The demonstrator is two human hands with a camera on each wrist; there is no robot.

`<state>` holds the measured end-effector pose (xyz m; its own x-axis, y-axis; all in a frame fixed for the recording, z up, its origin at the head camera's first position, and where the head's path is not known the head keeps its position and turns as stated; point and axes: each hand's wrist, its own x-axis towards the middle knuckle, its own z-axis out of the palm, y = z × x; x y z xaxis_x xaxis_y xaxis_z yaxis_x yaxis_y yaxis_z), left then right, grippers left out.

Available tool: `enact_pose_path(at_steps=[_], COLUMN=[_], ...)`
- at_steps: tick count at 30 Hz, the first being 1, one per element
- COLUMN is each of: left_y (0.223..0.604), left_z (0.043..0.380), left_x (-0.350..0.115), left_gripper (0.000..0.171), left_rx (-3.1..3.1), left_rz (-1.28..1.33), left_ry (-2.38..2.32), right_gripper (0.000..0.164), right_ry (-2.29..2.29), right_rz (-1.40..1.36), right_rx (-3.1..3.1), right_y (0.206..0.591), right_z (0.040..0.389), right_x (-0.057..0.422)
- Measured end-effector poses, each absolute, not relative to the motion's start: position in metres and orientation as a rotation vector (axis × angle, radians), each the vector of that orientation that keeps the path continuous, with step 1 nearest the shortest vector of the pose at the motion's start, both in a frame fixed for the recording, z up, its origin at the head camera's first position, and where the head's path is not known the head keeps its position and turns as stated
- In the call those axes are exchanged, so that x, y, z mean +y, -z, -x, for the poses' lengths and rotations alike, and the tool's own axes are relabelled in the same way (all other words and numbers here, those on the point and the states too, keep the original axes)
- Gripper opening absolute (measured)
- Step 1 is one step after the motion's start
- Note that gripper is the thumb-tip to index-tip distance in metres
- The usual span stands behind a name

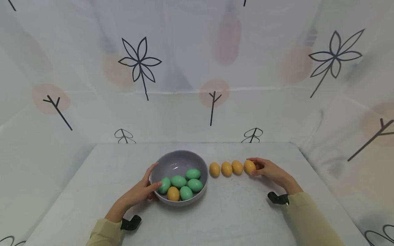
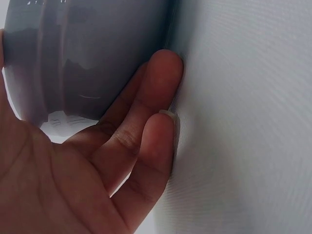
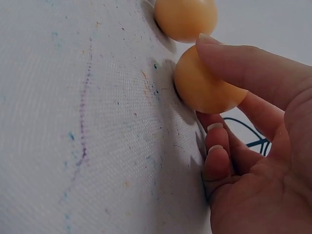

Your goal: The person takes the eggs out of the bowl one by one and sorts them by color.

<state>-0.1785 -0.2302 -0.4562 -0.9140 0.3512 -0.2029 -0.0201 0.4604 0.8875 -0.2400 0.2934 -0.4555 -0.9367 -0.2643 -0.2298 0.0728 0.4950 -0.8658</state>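
A grey bowl (image 1: 203, 171) stands on the table, holding several green eggs (image 1: 178, 181) and one yellow egg (image 1: 173, 194). My left hand (image 1: 140, 193) grips the bowl's left side, its thumb near the rim and fingers spread along the outer wall. In the left wrist view, some fingertips (image 2: 165, 73) lie low by the bowl, against the table surface. To the right of the bowl runs a row of yellow eggs (image 1: 226, 168). My right hand (image 1: 272, 171) pinches the rightmost egg (image 3: 207, 85) between thumb and fingers; it sits at the table surface, close to its neighbour (image 3: 187, 19).
The white table (image 1: 234, 218) has small coloured marks on its surface. A white patterned sheet (image 1: 184, 112) hangs behind it and along the sides. Black wrist devices (image 1: 131, 222) sit at both sleeves.
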Motion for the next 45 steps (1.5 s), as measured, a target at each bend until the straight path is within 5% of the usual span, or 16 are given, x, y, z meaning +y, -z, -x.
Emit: enact_pose_path(at_steps=[45], left_y=[0.4509], left_z=[0.1762], left_x=[-0.2306], left_gripper=[0.081], left_rx=[2.366], left_rz=[-0.298], left_ry=[-1.435], right_gripper=[0.074], right_ry=[1.401], right_rz=[0.168], right_rx=[2.444], right_y=[0.4614], right_z=[0.2415], right_x=[0.2917])
